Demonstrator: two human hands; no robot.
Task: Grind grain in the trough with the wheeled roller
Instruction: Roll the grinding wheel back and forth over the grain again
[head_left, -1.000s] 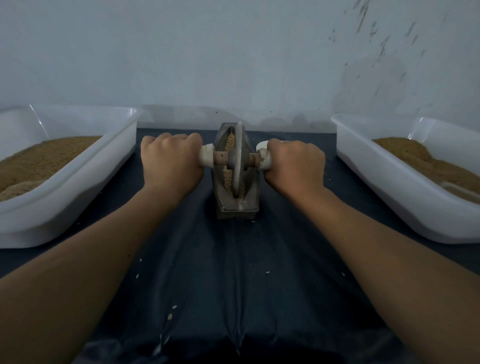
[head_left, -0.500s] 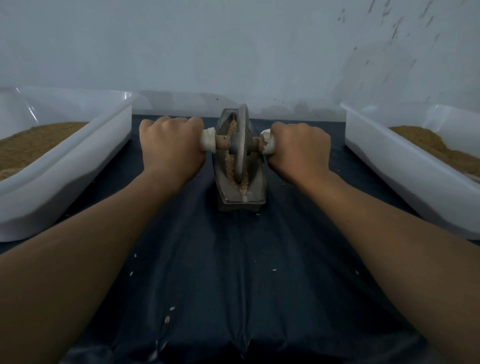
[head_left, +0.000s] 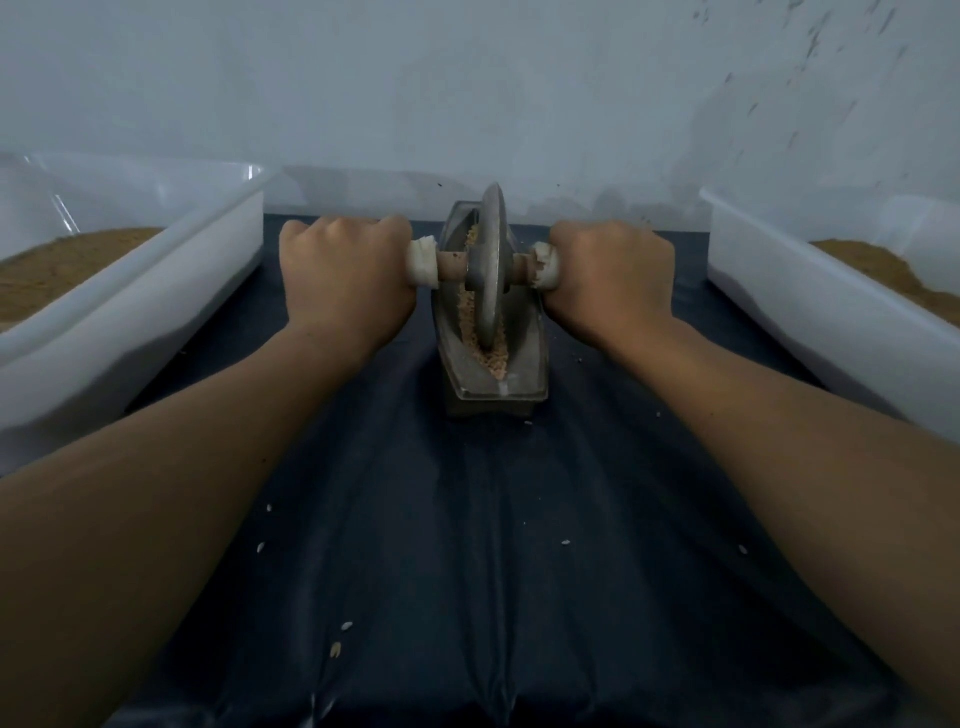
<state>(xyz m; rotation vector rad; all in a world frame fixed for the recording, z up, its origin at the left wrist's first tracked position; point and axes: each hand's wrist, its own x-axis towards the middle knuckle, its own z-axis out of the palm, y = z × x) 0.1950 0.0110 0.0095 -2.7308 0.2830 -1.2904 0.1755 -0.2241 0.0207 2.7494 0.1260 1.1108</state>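
1. The grinding stroke is in hand: the roller (head_left: 491, 270) is standing upright in the trough (head_left: 524, 364), which is sitting on the table (head_left: 467, 545) at twelve o'clock from the person.
2. The left hand (head_left: 345, 280) is closing its grip round the roller's axle end at nine o'clock of the wheel. The right hand (head_left: 613, 275) is doing likewise at three o'clock, so both grips are holding the roller firmly.
3. The grain (head_left: 491, 356) is lying in the trough's groove, showing mostly at the six o'clock end. It is looking coarse, so the job is probably far from finished.
4. The next move is likely calling for a pull toward six o'clock, pressing evenly on both sides and keeping the wheel upright.
5. Stray kernels are lying on the table, so spilling is a risk.
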